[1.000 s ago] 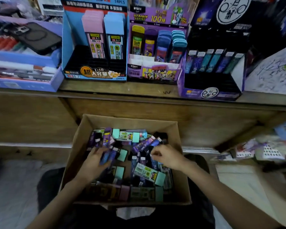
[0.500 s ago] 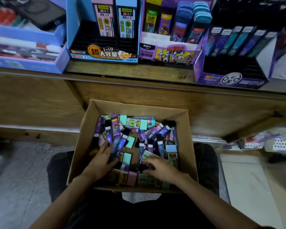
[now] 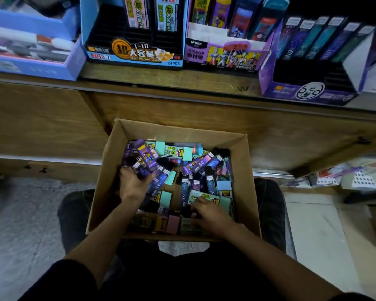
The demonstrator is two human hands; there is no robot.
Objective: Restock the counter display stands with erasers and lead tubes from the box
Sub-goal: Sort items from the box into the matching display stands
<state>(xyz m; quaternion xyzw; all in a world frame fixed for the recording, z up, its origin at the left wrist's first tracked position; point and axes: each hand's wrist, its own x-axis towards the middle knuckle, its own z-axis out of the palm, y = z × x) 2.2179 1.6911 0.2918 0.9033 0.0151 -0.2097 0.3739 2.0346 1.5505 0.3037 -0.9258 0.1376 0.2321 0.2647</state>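
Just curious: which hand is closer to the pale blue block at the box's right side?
Right. The right hand rests just nearer the person than the block; the left hand grips tubes across the box.

box (image 3: 109,170) cardbd, open, on lap | lead tubes (image 3: 197,165) jumbled inside | stands (image 3: 137,54) part-full, on counter

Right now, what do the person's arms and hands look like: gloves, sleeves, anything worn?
The left hand and right hand are bare: no gloves, no ring or watch showing. The left forearm and right forearm are uncovered. A black short sleeve covers the left upper arm; the right upper arm lies out of frame.
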